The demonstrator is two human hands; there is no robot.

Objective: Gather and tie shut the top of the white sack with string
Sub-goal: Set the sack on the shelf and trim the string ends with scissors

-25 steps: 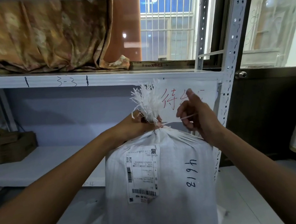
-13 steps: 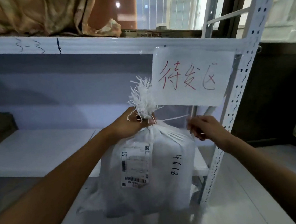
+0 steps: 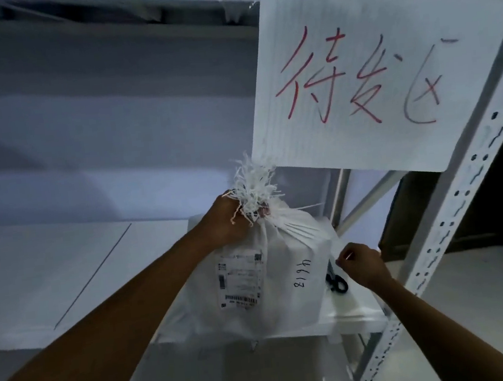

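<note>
The white sack (image 3: 286,267) stands upright against the shelf, with a shipping label and the handwritten number 46618 on its front. Its top is bunched into a frayed tuft (image 3: 253,187). My left hand (image 3: 227,220) grips the gathered neck just under the tuft. A thin white string (image 3: 309,206) sticks out to the right from the neck. My right hand (image 3: 360,264) is lower, beside the sack's right side, fingers curled and pinching a short bit of string; whether this joins the neck string I cannot tell.
A paper sign (image 3: 368,75) with red characters hangs from the upper shelf. A perforated white upright (image 3: 462,196) runs down the right. Black scissors (image 3: 336,282) lie on the lower shelf (image 3: 67,278) behind the sack, near my right hand.
My right hand has dropped from level with the sack's neck to beside its lower right side. The view has tilted and moved closer to the shelf. My left hand keeps its grip.
</note>
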